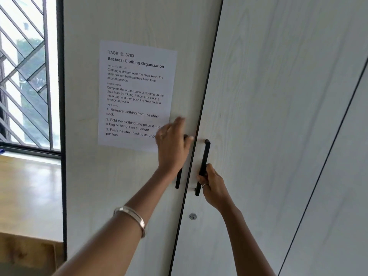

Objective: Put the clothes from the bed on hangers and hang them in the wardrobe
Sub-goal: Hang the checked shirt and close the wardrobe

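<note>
Pale wood-grain doors of the wardrobe (258, 96) fill the view, shut, with a thin dark seam running down between the two hands. Right hand (214, 186) has its grip clamped round the lower part of the black right handle (205, 158), fingers curled about the bar; a ring shows on one finger. Left hand (172, 144), just across the seam, lies over the top of the left handle (178, 179); it is blurred, so I cannot tell whether its grip is closed on the bar. A bangle (132, 218) circles that forearm. Below the right grip sits a small round lock (192, 216). A second seam slants down the far right.

Left of the left grip, a paper sheet (135, 94) is stuck to the door, its lower right corner hidden by the hand. It reads "TASK ID: 3783", "Backrest Clothing Organization", then steps: "1. Remove clothing from the chair back", "2. Fold the clothing and place it into a bag or hang it on a hanger", "3. Push the chair back to its…". Farther left stands a barred window (25, 76) over a wooden ledge (29, 186).
</note>
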